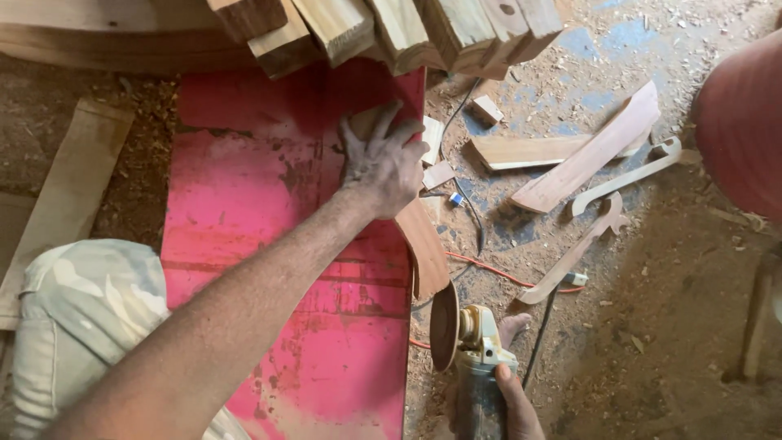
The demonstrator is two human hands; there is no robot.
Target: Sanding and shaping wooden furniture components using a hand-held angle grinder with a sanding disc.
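At nine o'clock a pale plank (61, 191) lies flat on the dusty floor (668, 326), and below it, near seven o'clock, the person's knee (77, 310) in light camouflage cloth fills the corner. Next comes the counter (244, 204) — a red-painted board, worn and scuffed, running from the middle of the view down to six o'clock.

The left hand (381, 163), just above centre, is spread flat with fingers splayed, pressing down the upper end of a curved reddish wood piece (425, 248) that lies along the counter's right edge and hangs a little over it. At five o'clock the right hand (515, 407) is closed around the body of an angle grinder (476, 358), whose sanding disc (444, 326) stands just below the lower tip of the wood piece — near it, whether touching I cannot tell.

As a judgement, the sanding is partway: the piece's visible face looks smooth and even, but how much edge remains is not clear.

At twelve o'clock, stacked timber ends (399, 28) overhang the counter's top. Toward two and three o'clock, curved offcuts (586, 159) and small blocks litter the floor among shavings. An orange cable (497, 273) trails under the wood piece's end, close to the disc — the likeliest thing to snag.
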